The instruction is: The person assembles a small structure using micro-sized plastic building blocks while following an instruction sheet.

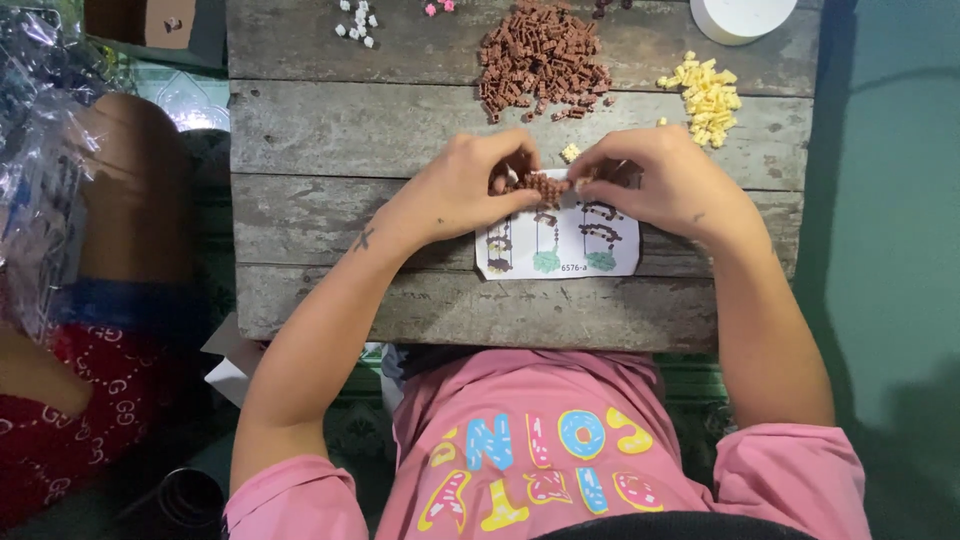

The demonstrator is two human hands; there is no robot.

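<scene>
Brown brick assembly point(545, 185), a small cluster of tiny plastic building blocks, sits between your two hands just above the printed instruction sheet point(560, 245), a white paper card with coloured build diagrams that lies on the weathered grey wooden plank table point(330, 130). Your left hand point(465, 190) comes in from the left, its fingers point(520, 165) curled together and pinched on the left end of the assembly. Your right hand point(660, 180) mirrors it from the right, fingers point(600, 170) closed on the other end, so both hands clamp the same piece over the top edge of the sheet. A single pale yellow block point(570, 152) lies on the table just beyond your fingertips.

Further up the table, a heap of loose brown blocks point(540, 60) is spread near the middle, well apart from your hands. To its right lies a smaller pile of pale yellow blocks point(708, 95), and beyond that a round white container point(742, 18) is cut off by the picture's top edge. A few white blocks point(357, 22) are scattered at the upper left, with some pink ones point(438, 7) just beside them. Crinkled clear plastic wrap point(40, 170) lies off the table at your left, over another person's leg.
</scene>
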